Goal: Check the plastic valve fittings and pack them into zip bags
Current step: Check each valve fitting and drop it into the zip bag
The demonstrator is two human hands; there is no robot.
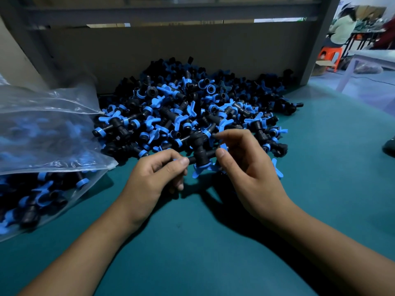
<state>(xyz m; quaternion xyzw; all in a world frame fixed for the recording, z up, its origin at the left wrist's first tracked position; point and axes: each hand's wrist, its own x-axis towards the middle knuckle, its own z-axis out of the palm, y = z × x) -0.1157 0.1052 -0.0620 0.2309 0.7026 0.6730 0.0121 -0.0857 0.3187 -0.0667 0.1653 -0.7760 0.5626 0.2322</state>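
Head view, largest first: teal table [192, 242] filling the lower frame, grey board [171, 52] standing along its far edge. Against that board, big pile [192, 110] of black valve fittings with blue rings and blue butterfly handles, spread from centre toward the right post. At left, two clear zip bags: upper bag [42, 129] lying on top, mouth toward the pile, blurred blue and black shapes inside; lower bag [38, 199] packed with fittings, resting on the table at the left edge.

Just in front of the pile, held above the table between both hands: black tee-shaped fitting [199, 155], blue handle pointing down, blue ring at one end. Second fitting seemingly touching it from above; joined or merely overlapping, cannot tell.

Left hand [158, 176]: fingers curled, thumb and forefinger pinching the fitting's left end. Right hand [245, 165]: fingers bent, thumb and forefinger closed on the right end, another blue handle [277, 169] showing past its outer edge.

Open teal surface near the body and to the right of the right hand. Dark object [389, 147] cut by the right edge. Seated person [342, 28] and orange stool [330, 56] far off at upper right, blurred.
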